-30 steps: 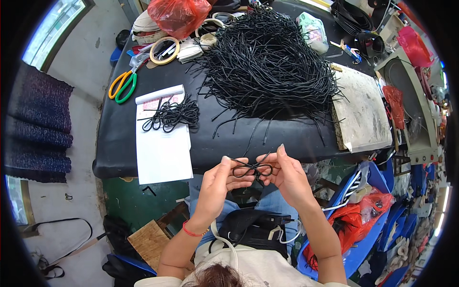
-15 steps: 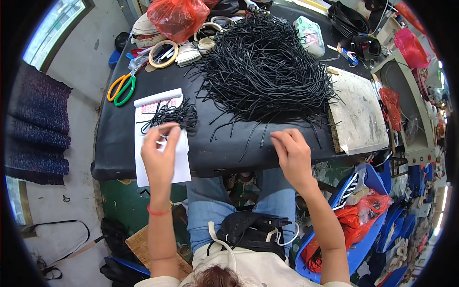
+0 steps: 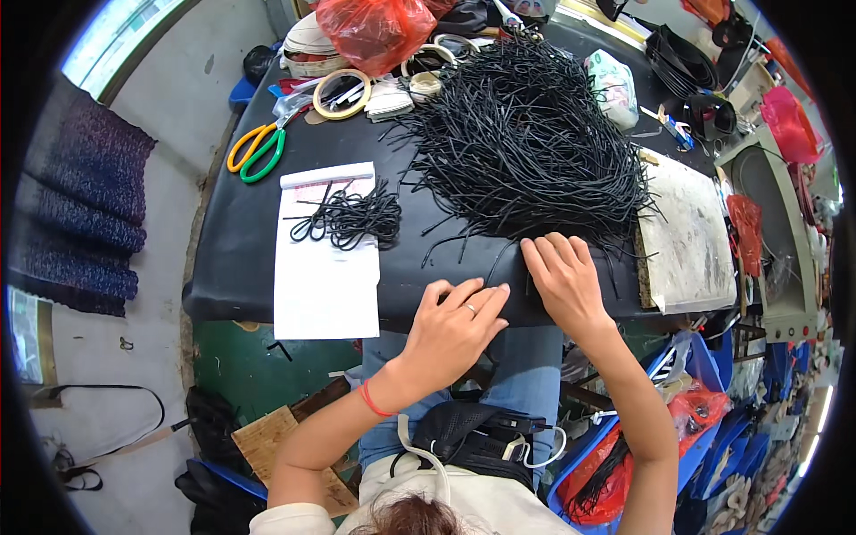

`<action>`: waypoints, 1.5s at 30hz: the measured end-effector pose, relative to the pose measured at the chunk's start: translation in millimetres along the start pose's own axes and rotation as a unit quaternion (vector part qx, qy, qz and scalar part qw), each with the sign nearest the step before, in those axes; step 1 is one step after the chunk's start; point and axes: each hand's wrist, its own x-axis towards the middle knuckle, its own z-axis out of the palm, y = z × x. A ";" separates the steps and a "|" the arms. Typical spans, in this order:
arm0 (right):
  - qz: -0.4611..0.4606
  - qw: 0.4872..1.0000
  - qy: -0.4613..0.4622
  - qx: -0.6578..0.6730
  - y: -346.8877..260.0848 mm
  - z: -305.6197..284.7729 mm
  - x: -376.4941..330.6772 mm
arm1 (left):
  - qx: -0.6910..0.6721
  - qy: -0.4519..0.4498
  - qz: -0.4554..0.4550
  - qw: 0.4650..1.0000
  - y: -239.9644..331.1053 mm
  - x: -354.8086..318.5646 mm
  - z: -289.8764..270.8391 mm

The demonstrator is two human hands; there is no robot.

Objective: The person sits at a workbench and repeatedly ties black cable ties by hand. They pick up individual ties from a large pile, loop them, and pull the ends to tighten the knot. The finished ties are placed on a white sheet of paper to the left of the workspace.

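A large tangled heap of thin black cords (image 3: 535, 143) lies on the black-covered table. My left hand (image 3: 453, 328), a ring on one finger, is in front of the heap near the table's front edge. Its bent fingertips close on one black cord (image 3: 496, 265) that trails out of the heap. At the heap's front edge my right hand (image 3: 567, 278) has its fingers curled down; what lies under the fingertips is hidden. To the left, a small looped bundle of black cords (image 3: 361, 217) rests on a white paper pad (image 3: 325, 299), touched by neither hand.
Scissors with orange and green handles (image 3: 259, 153) lie at the left beside a tape roll (image 3: 342, 94). A red plastic bag (image 3: 379, 31) stands behind. A stained white board (image 3: 691, 236) is on the right, above a blue bin (image 3: 704, 459) holding red bags.
My left hand has left the looped bundle and moved right to the cords in front of the heap. My right hand has come to the heap's edge. The view has shifted slightly.
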 end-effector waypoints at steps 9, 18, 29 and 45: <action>0.035 0.997 -0.033 0.064 -7.8 -14.1 -11.0 | 0.031 0.079 -0.016 0.996 -17.0 34.8 -13.9; 0.042 0.970 0.022 0.238 -44.4 -49.8 -18.0 | -0.576 -0.186 -0.352 0.714 -12.9 -1.7 -25.3; 0.231 0.848 0.082 0.470 -36.4 -64.6 -8.1 | -0.709 -0.127 -0.376 0.583 4.8 -6.3 -36.6; 0.280 0.860 0.088 0.418 -73.4 -62.0 -0.4 | -0.744 -0.019 -0.441 0.502 11.1 -9.1 -18.6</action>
